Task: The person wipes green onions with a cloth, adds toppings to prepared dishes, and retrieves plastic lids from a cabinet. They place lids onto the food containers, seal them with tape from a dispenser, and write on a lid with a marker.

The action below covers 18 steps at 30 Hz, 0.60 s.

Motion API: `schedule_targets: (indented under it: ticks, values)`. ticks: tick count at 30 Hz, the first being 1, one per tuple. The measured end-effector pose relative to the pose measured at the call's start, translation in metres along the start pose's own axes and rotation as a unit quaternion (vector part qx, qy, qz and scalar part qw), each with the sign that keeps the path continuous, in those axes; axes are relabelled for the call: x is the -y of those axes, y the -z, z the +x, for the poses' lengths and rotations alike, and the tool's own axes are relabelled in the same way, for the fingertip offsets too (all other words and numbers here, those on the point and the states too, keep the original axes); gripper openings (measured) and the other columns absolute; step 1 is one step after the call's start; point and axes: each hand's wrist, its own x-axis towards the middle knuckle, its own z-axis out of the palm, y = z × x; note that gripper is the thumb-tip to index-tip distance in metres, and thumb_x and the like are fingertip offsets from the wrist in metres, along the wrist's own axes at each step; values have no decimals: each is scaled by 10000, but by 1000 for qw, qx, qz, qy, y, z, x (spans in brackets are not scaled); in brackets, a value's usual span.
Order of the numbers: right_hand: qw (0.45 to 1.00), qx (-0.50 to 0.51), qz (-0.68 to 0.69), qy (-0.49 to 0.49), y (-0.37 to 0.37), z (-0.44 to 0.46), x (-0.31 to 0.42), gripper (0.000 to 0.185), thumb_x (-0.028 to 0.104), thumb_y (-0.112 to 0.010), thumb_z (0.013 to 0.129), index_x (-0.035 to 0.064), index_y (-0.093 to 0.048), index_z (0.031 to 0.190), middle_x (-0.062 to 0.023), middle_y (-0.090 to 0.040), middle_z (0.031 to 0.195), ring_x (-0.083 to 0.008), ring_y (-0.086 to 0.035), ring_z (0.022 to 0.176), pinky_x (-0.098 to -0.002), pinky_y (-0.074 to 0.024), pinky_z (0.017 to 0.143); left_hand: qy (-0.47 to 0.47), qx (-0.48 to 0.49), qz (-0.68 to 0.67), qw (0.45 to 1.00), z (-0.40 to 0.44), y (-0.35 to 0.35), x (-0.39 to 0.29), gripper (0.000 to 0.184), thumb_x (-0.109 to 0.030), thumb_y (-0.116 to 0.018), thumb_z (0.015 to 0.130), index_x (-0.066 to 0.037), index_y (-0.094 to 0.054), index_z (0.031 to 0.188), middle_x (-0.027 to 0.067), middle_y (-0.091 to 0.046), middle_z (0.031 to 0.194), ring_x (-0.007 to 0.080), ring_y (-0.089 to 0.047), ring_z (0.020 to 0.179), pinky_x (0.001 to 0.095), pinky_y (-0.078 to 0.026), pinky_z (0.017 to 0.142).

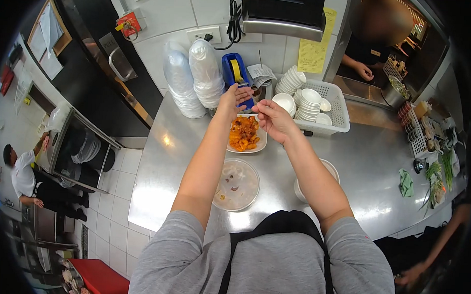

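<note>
My left hand [234, 101] is held out above the far side of a white dish of orange, saucy food [244, 134]; its fingers are spread, with nothing visible in them. Just beyond it stands a blue tape dispenser [229, 67] with a yellow roll. My right hand [276, 121] is to the right of the dish, thumb and fingertips pinched together. Whatever may be between those fingertips is too small to make out. Nearer to me on the steel counter [161, 180] lies a round, translucent lid or container [236, 184] with food bits on it. A white bowl [332, 171] is partly hidden beneath my right forearm.
Tall sleeves of plastic cups [204, 73] stand against the wall at left. A white basket [334, 106] holds stacked small bowls [310, 100]. Behind the pass window is a person [371, 58]; another person [24, 173] stands far left. A green cloth [406, 183] lies at right.
</note>
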Motion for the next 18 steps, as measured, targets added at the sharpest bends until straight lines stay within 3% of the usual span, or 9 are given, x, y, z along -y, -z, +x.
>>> schedule_targets:
  ticks: [2, 7, 10, 14, 18]
  values:
    - [1000, 2, 21, 3, -1, -1, -1, 126, 122, -552, 842, 112, -471, 938, -10, -581, 830, -25, -486, 617, -150, -409, 501, -1, -3, -6, 1000, 0, -1, 1, 469, -385, -288, 903, -41, -528, 1113, 84, -542, 1136, 207, -449, 1059, 402, -276, 949]
    - [997, 11, 77, 2, 2, 0, -6, 130, 104, -543, 845, 107, -470, 952, -21, -575, 847, -33, -489, 618, -149, -413, 494, 9, -47, -66, 997, -2, -6, 2, 307, -367, -523, 840, -104, -570, 992, 43, -583, 1060, 186, -459, 1056, 432, -277, 934]
    - [994, 26, 104, -8, 2, -1, -11, 152, 101, -539, 848, 101, -463, 980, -33, -568, 861, -41, -490, 621, -149, -414, 491, 11, -55, -70, 996, -3, -7, 1, 257, -350, -582, 810, -124, -571, 933, 26, -594, 1038, 180, -460, 1060, 445, -269, 934]
    - [990, 33, 136, -17, 1, -4, -20, 185, 101, -533, 854, 95, -447, 1017, -48, -557, 901, -31, -478, 622, -121, -393, 466, 18, -59, -88, 994, -3, -7, 1, 249, -345, -582, 812, -124, -570, 925, 32, -595, 1025, 182, -481, 1037, 445, -300, 914]
    - [985, 50, 165, -31, 0, -8, -21, 194, 100, -527, 858, 90, -440, 1032, -50, -550, 925, -16, -465, 616, -97, -371, 444, 13, -48, -158, 986, 5, -4, 11, 199, -296, -579, 827, -108, -551, 888, 19, -600, 882, 164, -543, 866, 379, -408, 771]
